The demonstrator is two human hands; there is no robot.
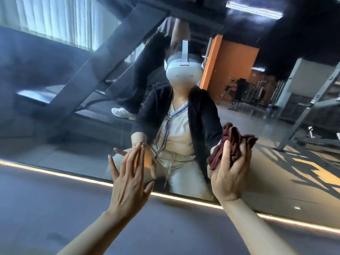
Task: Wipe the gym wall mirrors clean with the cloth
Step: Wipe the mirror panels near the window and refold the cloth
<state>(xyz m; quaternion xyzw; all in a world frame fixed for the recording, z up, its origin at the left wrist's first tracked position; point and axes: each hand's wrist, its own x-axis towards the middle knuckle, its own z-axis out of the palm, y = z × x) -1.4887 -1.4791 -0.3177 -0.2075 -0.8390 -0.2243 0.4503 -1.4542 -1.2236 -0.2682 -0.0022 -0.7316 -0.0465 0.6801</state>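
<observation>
The wall mirror point(77, 129) fills the upper part of the head view, tilted, with its lit bottom edge running from left down to the right. My left hand point(128, 183) is flat, fingers straight, fingertips touching the glass low in the middle. My right hand point(230, 173) holds a crumpled dark red cloth point(233, 142) against the mirror to the right of it. The cloth bunches above and left of my fingers. In the glass I see my own reflection crouching close.
A glowing light strip point(55, 173) borders the mirror's bottom edge above the grey floor point(46, 208). The mirror reflects a treadmill point(88, 107) with another person's legs on it, an orange pillar point(228, 65) and weight racks point(312, 100).
</observation>
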